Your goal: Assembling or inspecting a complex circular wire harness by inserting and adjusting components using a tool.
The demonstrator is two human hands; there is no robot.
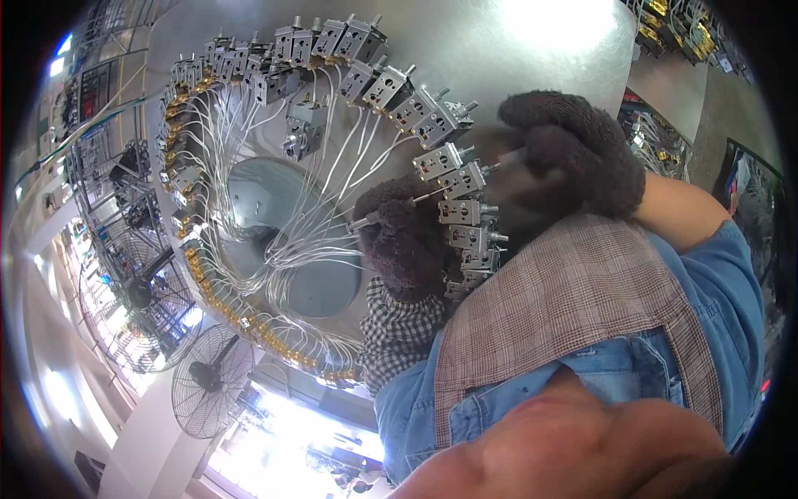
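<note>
A ring of grey switch blocks with brass terminals and white wires lies on a round metal table. My left hand, in a dark fuzzy glove with a checked sleeve, sits inside the ring at its right side. It is closed on a thin metal tool that points at the blocks. My right hand, also in a dark glove, is outside the ring. Its curled fingers pinch the shaft end of one switch block; that spot is blurred.
One loose switch block stands inside the ring near the top. Wire-guard fans stand on the floor at the left. Bins of wired parts sit beyond the table's right edge. My blue shirt and checked apron fill the lower right.
</note>
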